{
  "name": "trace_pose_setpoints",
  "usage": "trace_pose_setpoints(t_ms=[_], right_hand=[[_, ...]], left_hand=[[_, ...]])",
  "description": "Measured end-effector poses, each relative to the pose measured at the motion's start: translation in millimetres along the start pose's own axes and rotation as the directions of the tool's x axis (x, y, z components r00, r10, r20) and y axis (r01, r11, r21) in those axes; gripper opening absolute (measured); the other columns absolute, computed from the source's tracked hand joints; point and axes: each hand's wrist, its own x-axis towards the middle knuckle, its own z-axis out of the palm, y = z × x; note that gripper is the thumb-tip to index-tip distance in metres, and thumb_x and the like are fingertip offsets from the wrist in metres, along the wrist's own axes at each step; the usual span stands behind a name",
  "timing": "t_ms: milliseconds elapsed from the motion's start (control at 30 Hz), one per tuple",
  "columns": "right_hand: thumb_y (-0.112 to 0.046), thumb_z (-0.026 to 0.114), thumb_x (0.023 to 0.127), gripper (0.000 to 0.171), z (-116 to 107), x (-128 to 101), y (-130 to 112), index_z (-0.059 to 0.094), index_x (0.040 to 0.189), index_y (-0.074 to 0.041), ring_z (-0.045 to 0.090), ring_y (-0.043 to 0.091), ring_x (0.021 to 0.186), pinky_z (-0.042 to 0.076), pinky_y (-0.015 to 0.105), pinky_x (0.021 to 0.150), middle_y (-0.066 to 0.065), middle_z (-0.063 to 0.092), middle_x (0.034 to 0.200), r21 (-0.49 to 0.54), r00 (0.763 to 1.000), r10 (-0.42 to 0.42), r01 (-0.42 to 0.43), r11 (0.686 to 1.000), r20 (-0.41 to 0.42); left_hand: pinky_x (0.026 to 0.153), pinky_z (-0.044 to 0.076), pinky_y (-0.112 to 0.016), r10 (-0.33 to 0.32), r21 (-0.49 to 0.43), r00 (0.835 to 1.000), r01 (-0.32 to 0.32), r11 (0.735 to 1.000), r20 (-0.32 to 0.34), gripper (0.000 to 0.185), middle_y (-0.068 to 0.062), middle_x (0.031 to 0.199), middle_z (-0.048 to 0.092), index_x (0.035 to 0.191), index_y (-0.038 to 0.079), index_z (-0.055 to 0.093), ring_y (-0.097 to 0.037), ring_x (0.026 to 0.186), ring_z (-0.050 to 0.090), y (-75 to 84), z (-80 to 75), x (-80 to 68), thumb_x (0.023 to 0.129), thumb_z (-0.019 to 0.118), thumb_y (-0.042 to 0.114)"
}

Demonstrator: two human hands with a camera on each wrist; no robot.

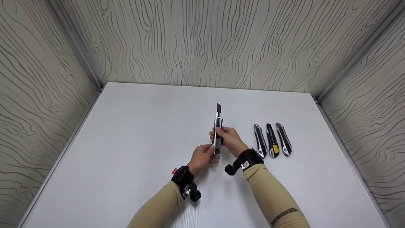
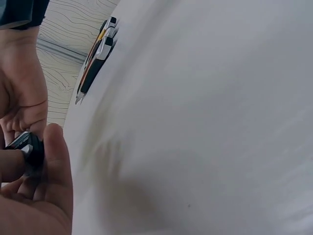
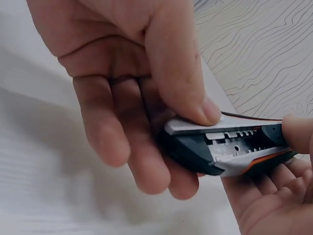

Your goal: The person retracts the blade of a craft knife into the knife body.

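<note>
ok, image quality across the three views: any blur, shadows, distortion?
Head view: sharp, even light, wide-angle bend in the walls, soft shadows under both arms on the table. Left wrist view: left hand close and soft, dim shadow patch on the table, spare knives small but readable. Right wrist view: right hand and utility knife fill the frame, edges slightly soft.

— What lies to the right of your hands?
— Three utility knives (image 1: pixel 272 140) in a row, side by side on the white tabletop (image 1: pixel 126 142), the middle one marked yellow. Wood-grain walls (image 1: pixel 202 41) enclose you.
</note>
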Motion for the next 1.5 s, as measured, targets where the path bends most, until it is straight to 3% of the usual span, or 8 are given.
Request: trace_pose_setpoints(t_ms=[300,567,1067,1233,1500], right_hand=[[-0.016,0.048,0.103,0.035,3.0,-0.8,0.5,0.052,0.125,0.011,0.069,0.014,0.089,0.057,0.029,0.085,0.009,0.069,0.100,0.030,1.000,0.019,-0.018,0.999,-0.021],[-0.015,0.049,0.102,0.034,1.8,-0.7,0.7,0.054,0.124,0.011,0.068,0.012,0.086,0.057,0.026,0.080,0.007,0.069,0.098,-0.024,0.999,0.011,-0.012,1.000,-0.049],[-0.010,0.048,0.102,0.033,3.4,-2.7,1.6,0.052,0.126,0.012,0.067,0.013,0.087,0.056,0.027,0.082,0.010,0.068,0.101,-0.041,0.999,-0.017,0.016,0.999,-0.044],[-0.008,0.048,0.102,0.033,2.6,-2.0,2.6,0.050,0.126,0.014,0.067,0.013,0.085,0.056,0.025,0.080,0.009,0.068,0.098,-0.025,0.999,-0.030,0.029,0.999,-0.027],[-0.005,0.048,0.101,0.032,2.1,-2.4,1.6,0.049,0.126,0.014,0.067,0.013,0.086,0.056,0.025,0.081,0.010,0.068,0.101,-0.042,1.000,-0.024,0.023,0.999,-0.017]], left_hand=[[0.080,0.061,-0.042,-0.007,0.007,1.000,0.007,1.000,-0.016,0.028,-0.027,0.097,0.070,0.109,-0.009,0.061,-0.020,0.079,0.070,-1.4,1.0,1.5,0.103,0.045,0.013],[0.076,0.061,-0.040,0.003,-0.014,1.000,-0.003,1.000,0.008,0.026,-0.015,0.082,0.065,0.103,-0.011,0.062,-0.016,0.071,0.065,-1.9,2.2,3.2,0.102,0.045,0.010],[0.072,0.061,-0.039,0.005,0.004,1.000,-0.005,1.000,0.000,0.027,-0.020,0.088,0.069,0.107,-0.011,0.061,-0.014,0.069,0.065,-2.6,2.1,3.5,0.102,0.046,0.011],[0.067,0.061,-0.036,0.020,-0.014,1.000,-0.020,1.000,0.008,0.027,-0.016,0.083,0.068,0.105,-0.012,0.060,-0.013,0.066,0.064,-3.7,2.7,3.9,0.102,0.046,0.011],[0.072,0.061,-0.040,0.008,-0.002,1.000,-0.008,1.000,0.005,0.027,-0.020,0.088,0.069,0.104,-0.011,0.061,-0.014,0.069,0.065,-2.2,2.3,2.1,0.102,0.046,0.011]])
